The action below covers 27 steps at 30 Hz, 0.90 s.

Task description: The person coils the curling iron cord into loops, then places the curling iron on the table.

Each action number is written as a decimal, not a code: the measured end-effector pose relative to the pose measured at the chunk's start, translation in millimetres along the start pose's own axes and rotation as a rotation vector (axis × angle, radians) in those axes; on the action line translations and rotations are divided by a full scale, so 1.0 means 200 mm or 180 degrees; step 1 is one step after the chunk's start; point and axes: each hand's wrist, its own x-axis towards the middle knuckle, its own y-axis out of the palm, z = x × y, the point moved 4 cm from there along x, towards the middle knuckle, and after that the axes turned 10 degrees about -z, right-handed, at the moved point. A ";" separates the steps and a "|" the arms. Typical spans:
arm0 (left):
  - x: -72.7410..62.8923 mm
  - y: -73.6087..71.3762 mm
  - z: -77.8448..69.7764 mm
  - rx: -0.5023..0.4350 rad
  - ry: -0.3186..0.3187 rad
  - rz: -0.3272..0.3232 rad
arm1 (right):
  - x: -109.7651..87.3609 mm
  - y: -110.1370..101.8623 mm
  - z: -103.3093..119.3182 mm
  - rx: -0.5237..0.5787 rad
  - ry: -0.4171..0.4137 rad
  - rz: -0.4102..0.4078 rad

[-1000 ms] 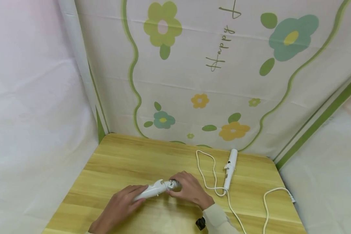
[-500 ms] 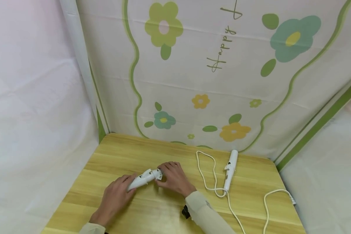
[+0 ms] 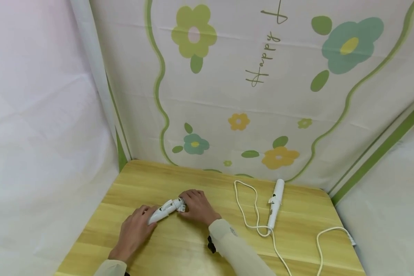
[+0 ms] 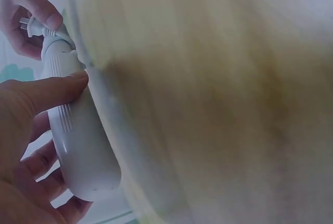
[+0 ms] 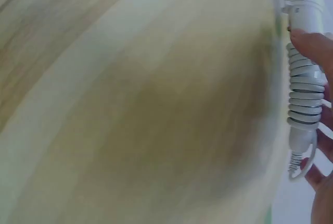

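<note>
Above the wooden table, both hands hold a white wand-shaped hair iron with its cord wound round one end. My left hand grips the wider plain end; in the left wrist view its thumb lies along the white body, fingers behind it. At the other end, my right hand holds the wrapped part. The right wrist view has its thumb at the top of the coiled cord, with fingers curled behind. Beside the right hand's fingertips in the left wrist view sticks out a two-pin plug.
A second white hair iron lies at the back right of the table. Its loose white cord loops beside it and runs off the front; a cord end lies near the right edge. Printed fabric hangs behind.
Both hands have moved left and farther back over the table with the hair iron, which is tilted more steeply. The second iron stays where it lies.
</note>
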 end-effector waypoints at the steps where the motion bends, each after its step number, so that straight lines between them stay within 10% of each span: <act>1: 0.00 0.00 0.01 -0.0003 -0.0005 0.0011 | 0.00 0.01 0.00 0.0035 0.0014 -0.0012; 11: -0.01 0.04 0.07 0.0019 -0.0019 0.0165 | -0.03 0.12 0.03 0.0078 -0.0080 -0.0551; 27: -0.03 0.04 0.10 -0.0042 -0.0134 0.0326 | -0.12 0.11 0.02 0.0018 -0.0417 -0.0688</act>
